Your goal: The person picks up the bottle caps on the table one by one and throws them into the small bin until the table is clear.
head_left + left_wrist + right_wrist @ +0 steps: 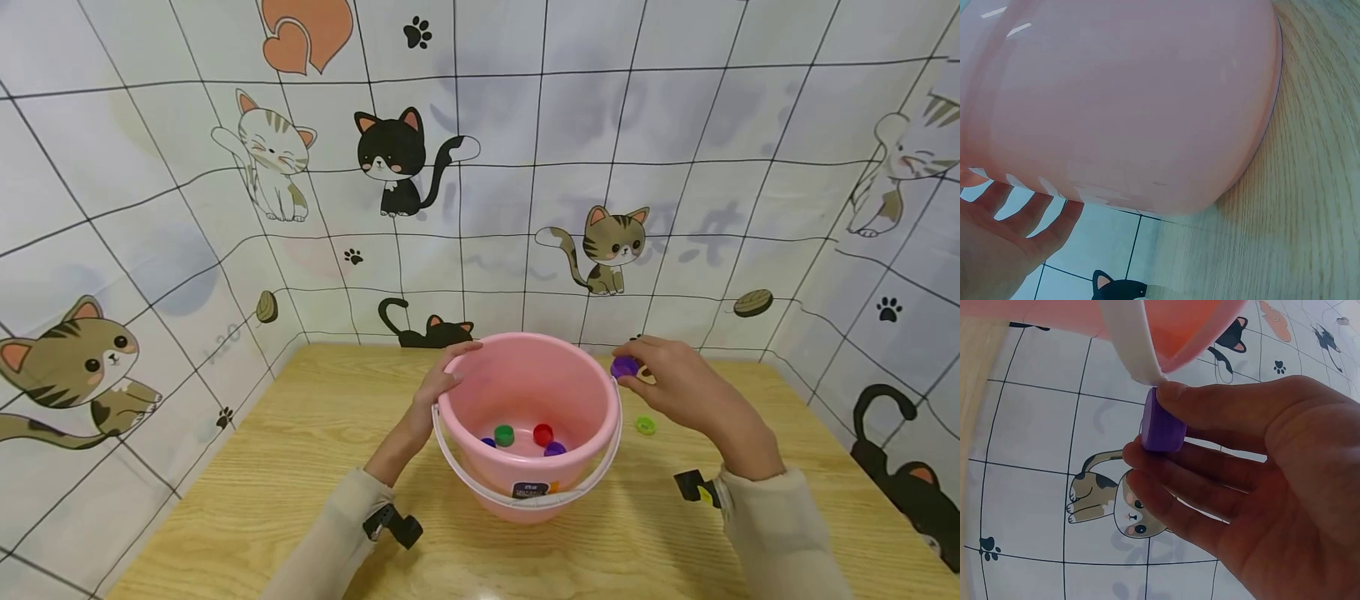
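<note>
A pink bucket (540, 375) stands upright on the wooden table, its white handle (517, 502) hanging down on the near side. My left hand (430, 396) grips the bucket's rim at the left, thumb over the edge and fingers against the outer wall. Between thumb and fingers, my right hand (1229, 450) pinches a purple bottle cap (1164, 425) just outside the right rim, by the handle's end. Inside the bucket lie a green cap (504, 435), a red cap (543, 434) and a purple cap (555, 449). Another bluish-purple one (488, 442) is partly hidden by the near rim.
A lime-green cap (645, 426) lies on the table (315, 467) to the right of the bucket, below my right hand. White wall covering (495, 208) with cat drawings and black grid lines rises behind the table and on both sides.
</note>
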A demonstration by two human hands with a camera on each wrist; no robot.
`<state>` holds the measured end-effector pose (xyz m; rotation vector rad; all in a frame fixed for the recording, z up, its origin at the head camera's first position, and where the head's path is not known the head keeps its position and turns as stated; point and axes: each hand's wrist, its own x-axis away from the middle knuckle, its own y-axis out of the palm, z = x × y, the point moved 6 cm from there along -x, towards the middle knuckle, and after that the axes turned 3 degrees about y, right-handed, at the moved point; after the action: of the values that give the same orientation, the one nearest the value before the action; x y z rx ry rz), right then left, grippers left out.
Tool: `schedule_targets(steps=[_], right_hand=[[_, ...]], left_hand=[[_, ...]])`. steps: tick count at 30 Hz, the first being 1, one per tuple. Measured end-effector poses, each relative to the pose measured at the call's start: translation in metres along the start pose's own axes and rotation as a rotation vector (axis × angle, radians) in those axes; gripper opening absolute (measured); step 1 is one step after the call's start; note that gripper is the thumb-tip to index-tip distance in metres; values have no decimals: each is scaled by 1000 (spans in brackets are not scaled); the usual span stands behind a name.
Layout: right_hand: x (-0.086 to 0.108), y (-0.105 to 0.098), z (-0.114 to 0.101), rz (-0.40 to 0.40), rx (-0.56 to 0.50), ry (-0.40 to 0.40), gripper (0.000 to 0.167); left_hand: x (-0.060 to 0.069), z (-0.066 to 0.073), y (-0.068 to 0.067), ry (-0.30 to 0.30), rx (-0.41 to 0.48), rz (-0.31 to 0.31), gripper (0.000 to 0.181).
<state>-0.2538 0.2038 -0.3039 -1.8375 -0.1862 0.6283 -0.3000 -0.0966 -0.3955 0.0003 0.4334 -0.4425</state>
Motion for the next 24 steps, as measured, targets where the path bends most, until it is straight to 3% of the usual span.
schedule_targets(steps=[17, 24], right_hand=[[-14, -19, -16, 45, 28, -54, 28], [-29, -23, -33, 11, 5, -41, 30]], left_hand=[[0, -1, 0, 1, 9, -11, 58], [1, -1, 0, 3, 14, -15, 59]])
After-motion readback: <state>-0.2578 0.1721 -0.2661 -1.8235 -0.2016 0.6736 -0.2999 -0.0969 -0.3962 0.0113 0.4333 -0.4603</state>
